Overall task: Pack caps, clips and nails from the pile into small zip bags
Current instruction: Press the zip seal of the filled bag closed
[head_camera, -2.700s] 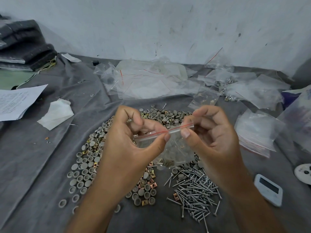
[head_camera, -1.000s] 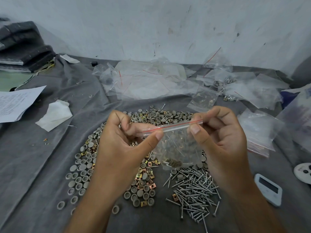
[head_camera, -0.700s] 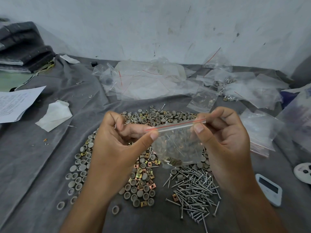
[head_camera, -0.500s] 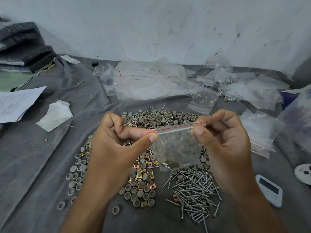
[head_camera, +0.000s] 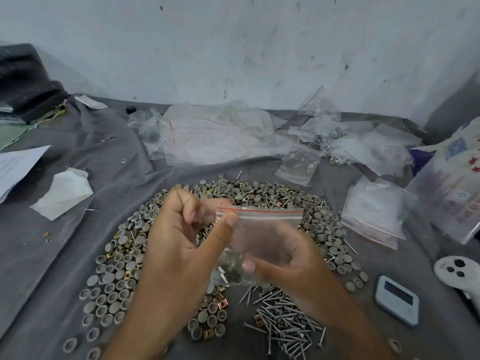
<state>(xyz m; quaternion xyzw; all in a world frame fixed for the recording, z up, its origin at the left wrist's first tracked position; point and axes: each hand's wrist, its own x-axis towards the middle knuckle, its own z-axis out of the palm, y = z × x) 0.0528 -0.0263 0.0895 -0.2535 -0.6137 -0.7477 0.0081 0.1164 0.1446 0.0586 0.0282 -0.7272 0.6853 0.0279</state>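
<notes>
Both hands' grip holds clear red-striped zip bag [head_camera: 262, 229], hardware at bottom.

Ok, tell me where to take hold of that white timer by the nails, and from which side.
Take the white timer across its two long edges, coming straight down from above. It lies flat on the grey cloth, screen up, with bare cloth around it and the nail pile off to its left, so nothing blocks a top grip.
</notes>
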